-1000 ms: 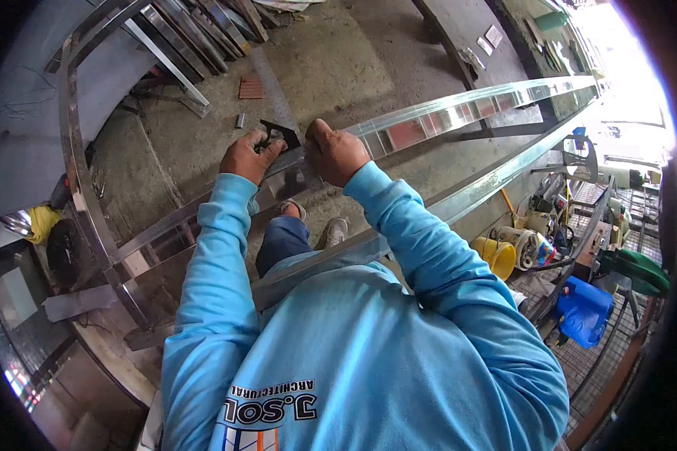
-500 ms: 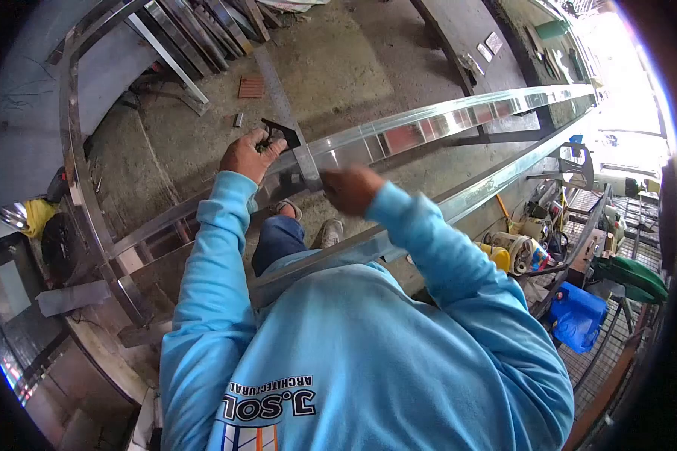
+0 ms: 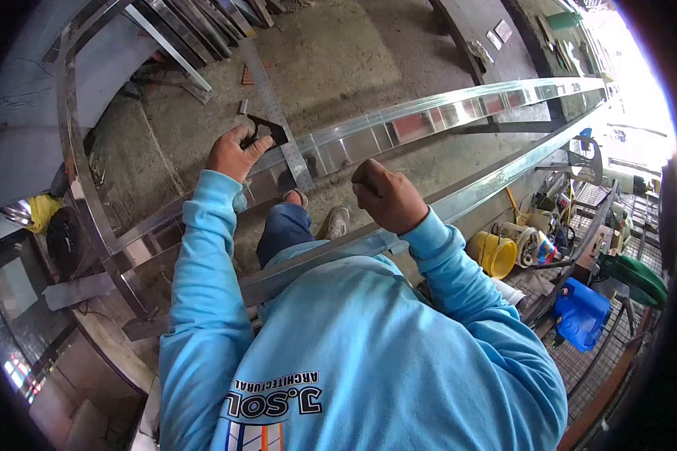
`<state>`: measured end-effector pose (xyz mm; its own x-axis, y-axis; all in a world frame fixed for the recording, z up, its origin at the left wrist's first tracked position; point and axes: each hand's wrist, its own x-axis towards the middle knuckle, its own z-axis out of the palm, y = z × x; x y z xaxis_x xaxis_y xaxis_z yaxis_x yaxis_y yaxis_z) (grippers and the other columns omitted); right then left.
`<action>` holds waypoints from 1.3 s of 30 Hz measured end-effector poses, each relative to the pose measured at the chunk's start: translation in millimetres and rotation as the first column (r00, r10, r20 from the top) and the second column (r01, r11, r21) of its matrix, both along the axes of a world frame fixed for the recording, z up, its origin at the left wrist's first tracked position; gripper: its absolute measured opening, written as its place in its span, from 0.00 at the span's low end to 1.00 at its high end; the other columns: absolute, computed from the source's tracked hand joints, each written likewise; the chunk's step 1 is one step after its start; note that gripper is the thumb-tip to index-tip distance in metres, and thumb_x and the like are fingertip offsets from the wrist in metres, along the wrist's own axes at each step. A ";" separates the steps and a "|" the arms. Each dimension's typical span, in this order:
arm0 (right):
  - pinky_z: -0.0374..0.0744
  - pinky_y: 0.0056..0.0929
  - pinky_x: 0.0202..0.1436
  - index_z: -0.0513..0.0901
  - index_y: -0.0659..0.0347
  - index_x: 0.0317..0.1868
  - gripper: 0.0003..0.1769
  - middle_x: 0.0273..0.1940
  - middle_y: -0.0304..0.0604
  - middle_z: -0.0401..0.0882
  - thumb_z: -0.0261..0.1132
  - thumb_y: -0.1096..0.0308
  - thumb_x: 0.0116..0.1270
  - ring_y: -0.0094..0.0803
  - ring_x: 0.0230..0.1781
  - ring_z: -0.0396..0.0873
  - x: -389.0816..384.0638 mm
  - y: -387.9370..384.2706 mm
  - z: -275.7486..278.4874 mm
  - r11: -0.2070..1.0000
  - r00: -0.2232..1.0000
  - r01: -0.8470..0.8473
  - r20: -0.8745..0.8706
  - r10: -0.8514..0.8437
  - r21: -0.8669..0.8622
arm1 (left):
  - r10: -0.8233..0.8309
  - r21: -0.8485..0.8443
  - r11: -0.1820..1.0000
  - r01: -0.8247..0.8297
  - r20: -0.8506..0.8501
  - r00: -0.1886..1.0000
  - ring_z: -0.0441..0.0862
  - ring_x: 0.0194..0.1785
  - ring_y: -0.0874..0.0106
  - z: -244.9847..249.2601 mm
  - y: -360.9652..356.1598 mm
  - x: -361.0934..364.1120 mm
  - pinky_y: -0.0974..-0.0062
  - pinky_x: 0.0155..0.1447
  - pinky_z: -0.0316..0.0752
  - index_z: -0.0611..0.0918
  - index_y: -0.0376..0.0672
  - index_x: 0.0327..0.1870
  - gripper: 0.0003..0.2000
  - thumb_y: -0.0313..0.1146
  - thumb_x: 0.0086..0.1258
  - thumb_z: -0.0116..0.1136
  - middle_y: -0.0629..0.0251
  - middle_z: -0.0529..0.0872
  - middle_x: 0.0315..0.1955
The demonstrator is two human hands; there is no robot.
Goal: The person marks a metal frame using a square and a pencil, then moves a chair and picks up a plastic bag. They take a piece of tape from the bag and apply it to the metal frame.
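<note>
My left hand (image 3: 237, 152) is closed on the black head of a combination square (image 3: 269, 131). The square's long metal blade (image 3: 295, 164) lies across the far aluminium tube (image 3: 365, 146), and its other end reaches out over the floor. My right hand (image 3: 387, 195) is curled into a fist in the air between the far tube and the near aluminium tube (image 3: 478, 197). Whatever it may hold is hidden by the fingers. The near tube runs close in front of my body.
A metal frame (image 3: 74, 143) stands at the left. Several metal bars (image 3: 184, 34) lean at the back left. At the right are a yellow bucket (image 3: 496, 254), a blue jerrycan (image 3: 581, 314) and a wire-mesh rack (image 3: 579, 368). My feet are between the tubes.
My right hand has drawn back from the square's blade, moving right and towards my body. My left hand, still on the square, has shifted slightly left in view.
</note>
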<state>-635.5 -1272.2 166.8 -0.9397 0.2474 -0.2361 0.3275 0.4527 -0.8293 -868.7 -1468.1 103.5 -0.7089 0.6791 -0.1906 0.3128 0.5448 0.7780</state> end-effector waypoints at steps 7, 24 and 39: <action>0.76 0.49 0.35 0.71 0.64 0.41 0.10 0.28 0.60 0.77 0.60 0.68 0.64 0.60 0.34 0.79 -18.3 -1.8 -9.9 0.998 0.999 0.028 0.036 -0.030 0.056 | 0.020 0.018 1.000 -0.020 0.005 1.000 0.74 0.32 0.65 -2.8 0.7 1.8 0.65 0.40 0.72 0.79 0.34 0.33 0.28 0.58 0.60 0.65 0.56 0.79 0.28; 0.78 0.53 0.36 0.69 0.62 0.46 0.14 0.29 0.62 0.80 0.58 0.64 0.65 0.61 0.33 0.80 -117.1 -26.3 -47.7 0.933 0.997 -0.074 0.029 0.068 0.352 | -0.003 -0.147 0.989 0.000 -0.016 1.000 0.79 0.57 0.50 -29.0 -5.9 -5.1 0.62 0.61 0.73 0.80 0.30 0.52 0.33 0.58 0.62 0.63 0.41 0.82 0.51; 0.78 0.48 0.34 0.72 0.63 0.41 0.08 0.30 0.59 0.80 0.59 0.70 0.65 0.59 0.33 0.80 8.5 -3.8 23.4 0.983 0.988 -0.137 0.090 0.126 0.127 | 0.016 -0.161 0.987 -0.008 0.051 0.999 0.75 0.62 0.52 0.4 -46.4 -16.5 0.62 0.66 0.69 0.76 0.27 0.58 0.42 0.63 0.59 0.63 0.40 0.78 0.57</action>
<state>-627.1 -1276.0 190.2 -0.9452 0.1573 -0.2862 0.3216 0.5998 -0.7327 -885.2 -1514.5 103.9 -0.7033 0.6278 -0.3333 0.2669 0.6679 0.6947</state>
